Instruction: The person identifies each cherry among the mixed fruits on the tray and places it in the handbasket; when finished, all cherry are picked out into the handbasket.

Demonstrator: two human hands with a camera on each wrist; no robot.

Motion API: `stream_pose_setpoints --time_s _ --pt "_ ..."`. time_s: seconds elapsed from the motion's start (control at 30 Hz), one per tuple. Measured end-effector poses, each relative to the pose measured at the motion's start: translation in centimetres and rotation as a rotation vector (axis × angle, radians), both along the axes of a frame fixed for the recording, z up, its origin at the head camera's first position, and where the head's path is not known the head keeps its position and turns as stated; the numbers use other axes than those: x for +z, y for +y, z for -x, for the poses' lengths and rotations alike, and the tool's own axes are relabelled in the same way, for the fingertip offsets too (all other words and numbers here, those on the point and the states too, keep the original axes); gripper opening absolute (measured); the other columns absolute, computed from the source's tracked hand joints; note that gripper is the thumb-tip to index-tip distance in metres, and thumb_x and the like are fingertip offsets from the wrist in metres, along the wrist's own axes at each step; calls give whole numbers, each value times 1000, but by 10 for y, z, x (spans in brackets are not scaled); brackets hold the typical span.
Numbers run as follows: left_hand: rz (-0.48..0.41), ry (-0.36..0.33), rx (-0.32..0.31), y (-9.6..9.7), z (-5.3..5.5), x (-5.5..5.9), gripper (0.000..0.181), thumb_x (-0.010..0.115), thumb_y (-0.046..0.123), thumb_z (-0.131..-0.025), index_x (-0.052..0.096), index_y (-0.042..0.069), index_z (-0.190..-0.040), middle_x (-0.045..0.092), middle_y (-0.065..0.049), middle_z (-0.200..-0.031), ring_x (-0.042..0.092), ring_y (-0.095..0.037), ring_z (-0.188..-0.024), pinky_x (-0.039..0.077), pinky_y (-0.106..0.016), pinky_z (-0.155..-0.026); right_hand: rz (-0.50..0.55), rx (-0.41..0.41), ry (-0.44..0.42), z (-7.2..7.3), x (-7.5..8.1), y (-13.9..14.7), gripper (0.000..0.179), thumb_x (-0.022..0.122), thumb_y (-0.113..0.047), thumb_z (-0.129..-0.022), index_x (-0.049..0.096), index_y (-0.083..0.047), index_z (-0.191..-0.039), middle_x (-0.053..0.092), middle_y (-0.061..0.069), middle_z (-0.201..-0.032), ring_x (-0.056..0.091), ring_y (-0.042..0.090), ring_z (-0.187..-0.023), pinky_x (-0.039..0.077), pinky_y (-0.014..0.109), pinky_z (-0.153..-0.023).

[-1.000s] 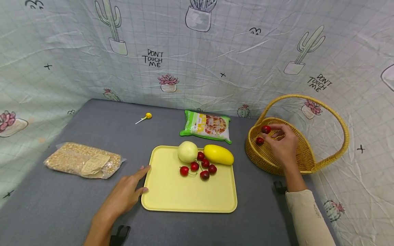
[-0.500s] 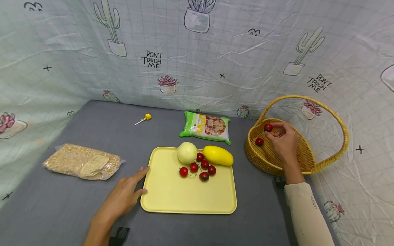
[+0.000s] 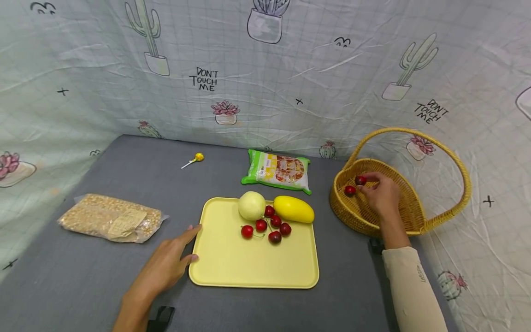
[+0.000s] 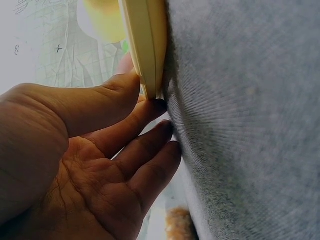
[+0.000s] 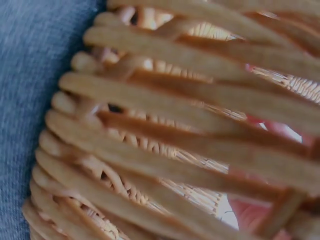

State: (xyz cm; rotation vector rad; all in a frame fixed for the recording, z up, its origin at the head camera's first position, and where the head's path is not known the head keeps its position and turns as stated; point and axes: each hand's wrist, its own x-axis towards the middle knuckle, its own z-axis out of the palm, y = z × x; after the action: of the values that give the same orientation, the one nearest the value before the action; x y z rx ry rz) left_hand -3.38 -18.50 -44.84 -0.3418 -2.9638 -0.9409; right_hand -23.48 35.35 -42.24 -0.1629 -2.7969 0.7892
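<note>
Inside the wicker basket (image 3: 351, 216), my right hand (image 3: 385, 196) pinches a dark red cherry (image 3: 360, 180) between thumb and fingertips. Another cherry (image 3: 350, 190) lies in the basket just below it. My left hand (image 3: 166, 262) touches the left edge of the yellow tray (image 3: 253, 267). In the left wrist view its thumb (image 4: 100, 102) rests against the tray edge, and the other fingers extend toward the grey surface. Several cherries (image 3: 275, 237) sit on the tray beside a pale green round fruit (image 3: 252, 206) and a yellow mango-shaped fruit (image 3: 294, 209). Basket weave (image 5: 150, 95) mostly hides the right hand in its wrist view.
A bag of corn kernels (image 3: 112, 217) lies left of the tray. Behind the tray are a green-and-white food packet (image 3: 279, 169) and a yellow lollipop (image 3: 199, 157). The tall basket handle (image 3: 463, 173) arches at the right, near the patterned cloth backdrop (image 3: 298, 69).
Over the last half second, my right hand has lowered the pinched cherry slightly farther into the basket, near the other cherry. My left hand has stayed at the tray edge.
</note>
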Motion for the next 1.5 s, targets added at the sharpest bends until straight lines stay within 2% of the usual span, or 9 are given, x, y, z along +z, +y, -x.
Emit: stream_pose_setpoints --time_s 0.27,0.57,0.7,0.8,0.97,1.23,1.37,1.5 --pt "-2 15 -2 -1 -1 0 74 85 5 -86 54 3 -154 61 -34 -144 64 -49 -131 54 -62 -104 -27 36 -36 0 -2 0 31 81 -17 -96 75 -5 -124 75 22 -126 67 35 -89 48 36 -70" --pt "6 15 3 -1 -2 -1 75 85 5 -86 54 3 -154 61 -34 -144 64 -48 -131 54 -62 -105 -51 61 -104 2 -3 -1 37 81 -15 -95 73 -2 -129 76 21 -125 70 39 -95 54 48 -80" --pt "6 15 -2 -1 -2 0 75 85 5 -87 54 3 -154 61 -34 -144 65 -49 -130 54 -63 -104 -55 73 -127 2 -3 -1 35 79 -15 -97 73 -2 -129 74 22 -127 66 43 -109 53 54 -89" --pt "6 15 -5 -1 -1 0 75 84 5 -87 54 3 -155 60 -34 -144 64 -49 -131 54 -63 -104 -65 90 -136 2 -3 -2 34 78 -15 -97 73 -2 -128 74 23 -127 65 43 -108 52 53 -86" --pt "12 9 -4 0 -1 0 75 84 6 -87 53 3 -155 60 -34 -145 64 -49 -131 54 -63 -105 -103 118 -141 4 -2 -3 35 79 -16 -97 74 -2 -129 76 23 -123 68 35 -89 51 43 -74" --pt "0 12 -5 0 -1 0 74 84 5 -87 54 2 -155 60 -35 -145 64 -49 -131 54 -63 -105 -106 138 -154 5 -4 -3 39 76 -17 -100 70 -4 -136 74 21 -132 71 39 -100 55 52 -85" --pt "-1 12 -9 -1 0 0 75 84 5 -87 53 2 -155 59 -35 -145 63 -49 -132 54 -63 -105 -88 127 -144 3 -5 -3 39 75 -17 -100 70 -6 -138 73 19 -135 72 38 -102 56 52 -84" --pt "-2 17 -16 -1 0 0 74 83 4 -87 53 1 -155 59 -35 -145 63 -49 -132 53 -63 -105 -70 124 -95 1 -7 -3 40 76 -13 -99 70 -5 -138 73 20 -134 72 38 -103 58 52 -82"
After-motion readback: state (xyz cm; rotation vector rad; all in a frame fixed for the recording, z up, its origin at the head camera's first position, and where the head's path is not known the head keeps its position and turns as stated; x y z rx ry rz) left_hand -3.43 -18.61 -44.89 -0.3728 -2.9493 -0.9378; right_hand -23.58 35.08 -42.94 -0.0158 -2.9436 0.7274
